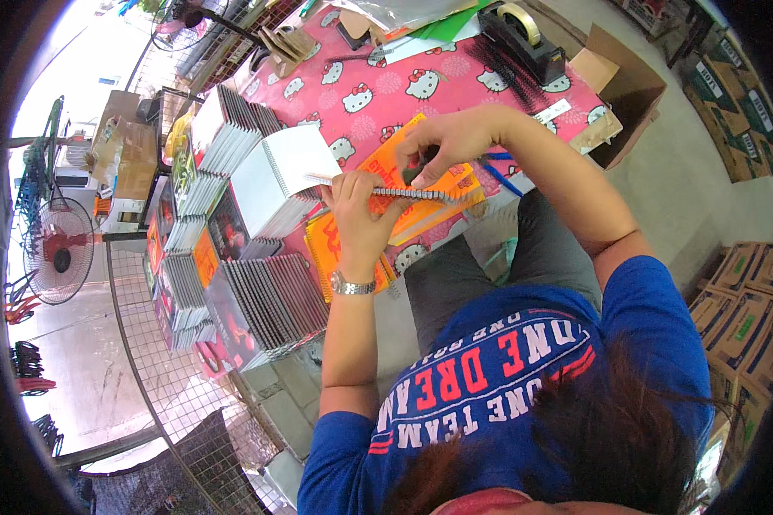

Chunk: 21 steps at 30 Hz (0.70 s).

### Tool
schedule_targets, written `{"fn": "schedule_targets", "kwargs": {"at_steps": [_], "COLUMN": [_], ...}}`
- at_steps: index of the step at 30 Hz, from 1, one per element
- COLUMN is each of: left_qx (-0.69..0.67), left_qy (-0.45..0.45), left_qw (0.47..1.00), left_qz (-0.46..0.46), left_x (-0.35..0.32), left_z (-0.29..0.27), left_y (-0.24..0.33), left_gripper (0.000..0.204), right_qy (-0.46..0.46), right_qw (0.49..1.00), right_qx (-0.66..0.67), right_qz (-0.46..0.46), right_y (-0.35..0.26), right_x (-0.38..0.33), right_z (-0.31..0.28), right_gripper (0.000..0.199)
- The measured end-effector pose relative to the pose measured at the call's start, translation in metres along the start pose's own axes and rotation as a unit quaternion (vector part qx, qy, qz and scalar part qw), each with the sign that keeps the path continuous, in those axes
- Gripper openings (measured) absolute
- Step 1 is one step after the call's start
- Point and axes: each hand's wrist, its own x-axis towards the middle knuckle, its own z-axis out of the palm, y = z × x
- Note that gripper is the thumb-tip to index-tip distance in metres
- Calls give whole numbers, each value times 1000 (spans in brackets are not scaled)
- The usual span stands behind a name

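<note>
My left hand [361, 210], with a watch on its wrist, is closed on a spiral notebook, its thumb and fingers along the bound edge. The notebook's dark coil [412, 194] points up and runs rightward from under that hand. Just above the coil is my right hand [447, 146], thumb and forefinger bent together; a small dark thing shows between them, too hidden to name. Orange covers [455, 182] lie under and around both hands. Two blue handles [500, 176] stick out to the right of them; whatever they belong to is hidden.
Stacks of spiral notebooks [270, 300] and an open white notebook [292, 159] stand left on the pink patterned tablecloth [361, 99]. Black coils [507, 73] and a tape dispenser [532, 51] lie at the far right. An open carton [631, 94] is beside the table.
</note>
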Motion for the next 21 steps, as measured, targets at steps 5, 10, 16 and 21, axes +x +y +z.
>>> {"fn": "schedule_targets", "kwargs": {"at_steps": [5,10,16,21], "left_qx": [-22,21,12,2], "left_qy": [3,45,33,28], "left_qw": [999,998,999,999], "left_qz": [-46,27,-7,-19], "left_x": [1,13,6,8], "left_z": [0,-22,-18,-15], "left_y": [5,-26,-28,-21], "left_gripper": [45,46,40,40], "right_qy": [-30,79,-9,-12], "right_qw": [969,927,977,980], "right_qx": [205,336,179,143], "right_qz": [-134,-146,-116,-138], "right_y": [4,8,-5,3], "right_x": [7,18,42,47], "right_z": [3,6,-1,3], "right_gripper": [28,29,29,27]}}
